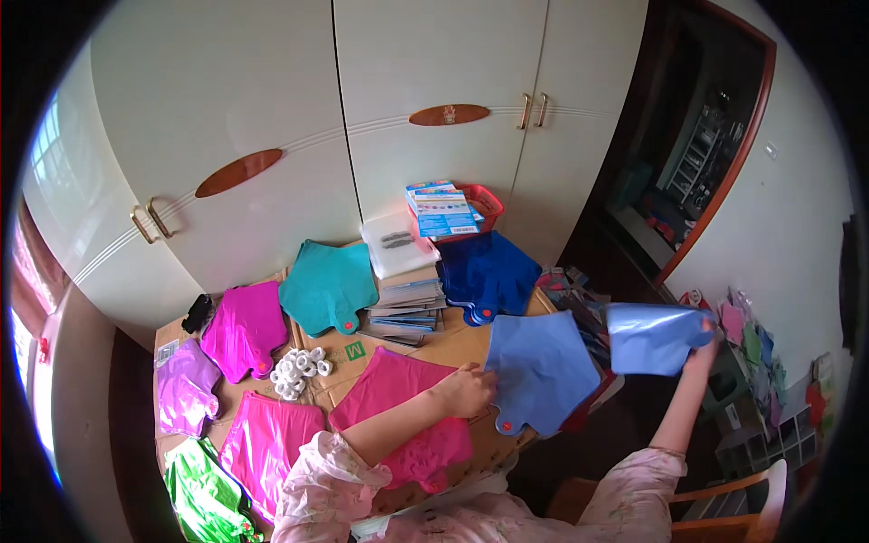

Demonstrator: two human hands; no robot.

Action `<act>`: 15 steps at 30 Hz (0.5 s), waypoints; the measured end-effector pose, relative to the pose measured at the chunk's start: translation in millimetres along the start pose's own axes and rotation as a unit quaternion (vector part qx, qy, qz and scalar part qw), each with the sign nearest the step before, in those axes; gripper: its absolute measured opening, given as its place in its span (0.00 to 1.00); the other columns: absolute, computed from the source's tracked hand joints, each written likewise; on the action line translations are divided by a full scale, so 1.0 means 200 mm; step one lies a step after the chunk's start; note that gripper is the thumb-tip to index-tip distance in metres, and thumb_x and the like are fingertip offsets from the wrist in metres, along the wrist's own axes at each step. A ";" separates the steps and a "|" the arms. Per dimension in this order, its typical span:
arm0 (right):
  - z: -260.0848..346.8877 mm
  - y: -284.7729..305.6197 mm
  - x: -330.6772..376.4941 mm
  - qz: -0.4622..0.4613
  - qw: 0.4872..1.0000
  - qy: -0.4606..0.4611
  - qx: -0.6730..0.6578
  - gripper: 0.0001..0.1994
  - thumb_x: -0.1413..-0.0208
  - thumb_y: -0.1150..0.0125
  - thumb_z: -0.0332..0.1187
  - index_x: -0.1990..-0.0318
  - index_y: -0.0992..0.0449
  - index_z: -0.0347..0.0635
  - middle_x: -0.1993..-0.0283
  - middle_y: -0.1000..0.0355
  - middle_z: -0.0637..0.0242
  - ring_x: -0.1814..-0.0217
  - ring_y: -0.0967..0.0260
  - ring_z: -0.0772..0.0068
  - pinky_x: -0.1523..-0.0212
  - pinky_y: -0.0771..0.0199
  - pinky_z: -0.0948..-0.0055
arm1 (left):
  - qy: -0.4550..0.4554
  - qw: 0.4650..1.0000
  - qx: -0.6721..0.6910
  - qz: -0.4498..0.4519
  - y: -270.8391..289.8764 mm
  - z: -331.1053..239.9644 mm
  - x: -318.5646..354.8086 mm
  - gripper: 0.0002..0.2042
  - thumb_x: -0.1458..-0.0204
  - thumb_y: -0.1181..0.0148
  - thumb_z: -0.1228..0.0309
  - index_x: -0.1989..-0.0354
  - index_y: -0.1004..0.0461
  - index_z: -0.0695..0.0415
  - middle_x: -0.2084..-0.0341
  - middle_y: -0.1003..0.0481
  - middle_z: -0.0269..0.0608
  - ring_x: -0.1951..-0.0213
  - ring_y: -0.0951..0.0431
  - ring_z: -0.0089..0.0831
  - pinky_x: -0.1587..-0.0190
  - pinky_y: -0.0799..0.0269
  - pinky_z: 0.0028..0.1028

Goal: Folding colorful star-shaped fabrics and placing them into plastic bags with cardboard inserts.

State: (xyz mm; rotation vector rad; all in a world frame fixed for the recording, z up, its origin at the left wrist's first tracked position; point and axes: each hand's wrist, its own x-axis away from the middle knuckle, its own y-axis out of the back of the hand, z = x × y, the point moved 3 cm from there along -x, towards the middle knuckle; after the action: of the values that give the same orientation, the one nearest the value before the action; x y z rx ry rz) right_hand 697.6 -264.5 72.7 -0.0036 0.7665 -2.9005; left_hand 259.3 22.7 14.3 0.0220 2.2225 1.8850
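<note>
My right hand [702,348] is closed on a light blue foil balloon [650,339], flat and uninflated, held out past the table's right side. A pile of the same light blue star-shaped foil balloons [543,371] lies at the table's right edge, a red dot on its tail. At the left edge of this pile, my left hand [466,391] has its fingers curled together; what they grip, if anything, is hidden. Under my left forearm lies a pile of deep pink foil balloons [389,385], partly covered by the arm.
More flat foil balloons in teal [328,281], dark blue [489,271], magenta [244,328], purple [186,385] and green [201,489] ring the cardboard-covered table [339,357]. Among them sit white rolls [299,369], stacked packets [405,312] and a red basket [484,206]. A wooden chair [765,507] stands right.
</note>
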 end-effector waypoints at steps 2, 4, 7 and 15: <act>0.16 -0.11 0.02 0.025 0.997 0.077 0.008 0.14 0.44 0.42 0.36 0.52 0.28 0.41 0.55 0.28 0.65 0.54 0.30 0.69 0.53 0.29 0.65 | -0.005 1.000 -0.008 -0.015 -0.01 -0.01 -0.01 0.10 0.52 0.47 0.69 0.66 0.24 0.62 0.55 0.29 0.47 0.55 0.25 0.38 0.45 0.35 0.42; 0.21 -0.34 0.07 0.025 0.989 0.129 0.063 0.14 0.43 0.42 0.35 0.51 0.29 0.41 0.55 0.28 0.66 0.54 0.30 0.71 0.52 0.30 0.68 | 0.004 1.000 -0.005 -0.009 -0.02 0.00 0.00 0.11 0.52 0.47 0.67 0.66 0.24 0.61 0.56 0.28 0.46 0.56 0.24 0.38 0.45 0.35 0.42; 0.01 -0.79 0.17 0.149 0.880 0.279 0.355 0.13 0.43 0.43 0.33 0.53 0.27 0.35 0.57 0.26 0.61 0.55 0.29 0.69 0.51 0.31 0.71 | 0.031 0.999 0.006 0.012 -0.06 0.01 0.02 0.10 0.52 0.46 0.65 0.68 0.23 0.58 0.59 0.28 0.45 0.56 0.24 0.39 0.46 0.35 0.42; -0.74 -1.52 0.84 0.398 0.551 0.402 0.613 0.04 0.43 0.53 0.32 0.64 0.36 0.43 0.77 0.29 0.49 0.73 0.29 0.42 0.73 0.32 0.45 | -0.001 0.996 0.075 -0.038 -0.02 0.02 0.08 0.13 0.47 0.49 0.62 0.63 0.25 0.58 0.61 0.27 0.41 0.56 0.25 0.40 0.49 0.33 0.42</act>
State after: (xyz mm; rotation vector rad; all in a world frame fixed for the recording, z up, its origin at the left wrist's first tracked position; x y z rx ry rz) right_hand 483.5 46.2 87.1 1.3968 -1.1093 -1.7338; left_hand 245.2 28.0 6.5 -0.0344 2.3245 1.6754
